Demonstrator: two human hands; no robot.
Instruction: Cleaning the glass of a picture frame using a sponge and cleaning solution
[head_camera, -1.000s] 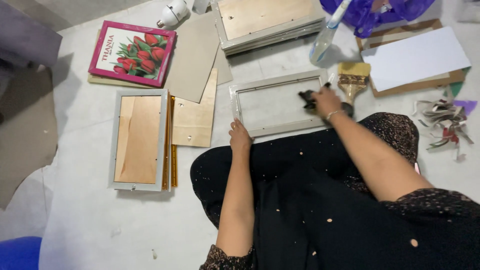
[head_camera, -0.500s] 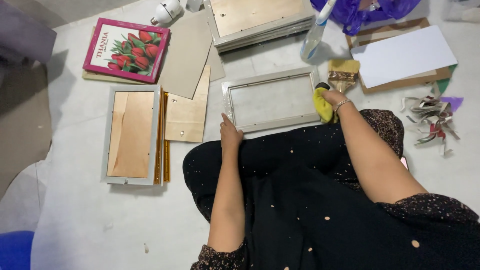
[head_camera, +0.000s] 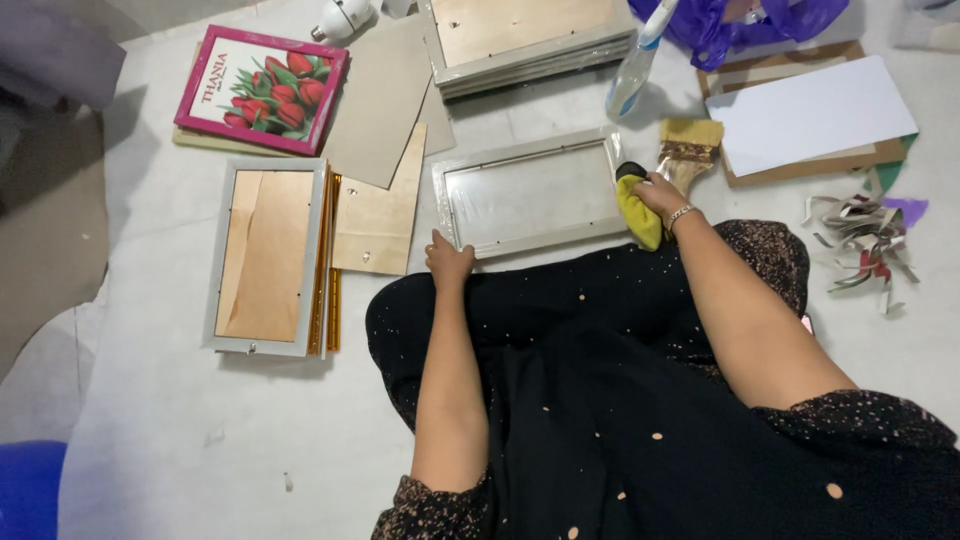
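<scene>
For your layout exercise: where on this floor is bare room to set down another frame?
Free: the floor below the wood-backed frame, left of the person's knee. Crowded: around the glass frame, hemmed by paintbrush, spray bottle and stacked frames.

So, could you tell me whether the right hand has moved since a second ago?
Yes. The right hand now holds a yellow cloth at the frame's right end, nearer its bottom corner than before.
</scene>
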